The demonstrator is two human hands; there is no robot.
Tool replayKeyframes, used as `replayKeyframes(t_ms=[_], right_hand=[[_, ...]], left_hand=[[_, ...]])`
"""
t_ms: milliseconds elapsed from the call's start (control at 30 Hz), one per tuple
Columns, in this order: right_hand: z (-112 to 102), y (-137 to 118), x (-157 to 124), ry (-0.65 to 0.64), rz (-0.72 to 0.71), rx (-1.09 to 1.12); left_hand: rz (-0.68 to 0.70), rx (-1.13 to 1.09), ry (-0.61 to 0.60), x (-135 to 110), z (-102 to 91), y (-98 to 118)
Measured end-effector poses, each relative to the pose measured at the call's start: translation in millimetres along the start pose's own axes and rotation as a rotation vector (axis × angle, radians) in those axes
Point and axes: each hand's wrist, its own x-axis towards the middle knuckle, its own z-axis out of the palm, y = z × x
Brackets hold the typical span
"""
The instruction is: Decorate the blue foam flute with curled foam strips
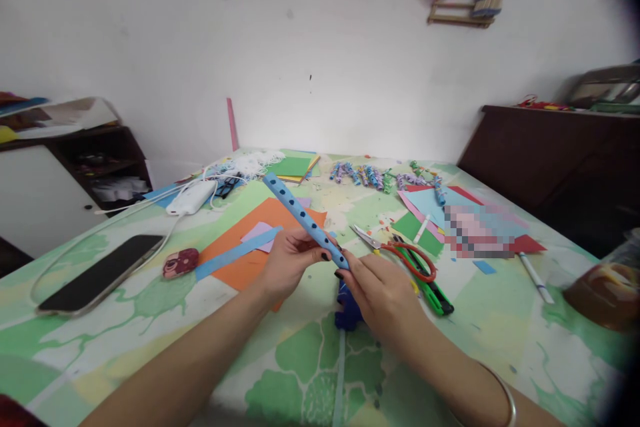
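On the green-patterned worktop point(500, 333), red-handled scissors point(407, 257) are lying just right of the hands. The left hand point(290, 260) and right hand point(380, 290) are both pinching the dotted blue paper strip point(300, 210) near its lower end, each grip closed on it, while its long axis is slanting away up-left.

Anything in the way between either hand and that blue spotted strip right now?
Nothing visible. Both hands hold the blue strip: the left hand pinches it near its lower end, the right hand grips the end itself. The scissors lie to the right, apart from it.
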Motion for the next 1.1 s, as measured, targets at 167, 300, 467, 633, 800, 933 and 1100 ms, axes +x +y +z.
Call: replayKeyframes(t_ms=[167,300,467,633,800,933,1100], right_hand=[[-4,1,1,-0.059,0.132,0.252],[-6,2,2,-0.079,0.229,0.398],[-5,3,1,0.011,0.182,0.315],[-2,2,0,0.008,0.153,0.261],[2,5,-2,0.038,0.201,0.189],[4,8,-4,0.026,0.220,0.177],[5,7,-5,0.036,0.178,0.150]], left_hand=[[0.015,-0.054,-0.021,0,2.6,2],[-0.010,-0.044,-0.025,-1,-0.2,-1],[-0.016,-0.020,-0.044,-2,-3.1,-5],[-0.020,-0.029,-0.028,0,-1.1,-5],[-0.010,-0.072,0.061,3,0.4,-2],[-0.025,-0.103,0.062,4,0.0,-3],[-0.065,-0.035,-0.019,2,-1.5,-9]])
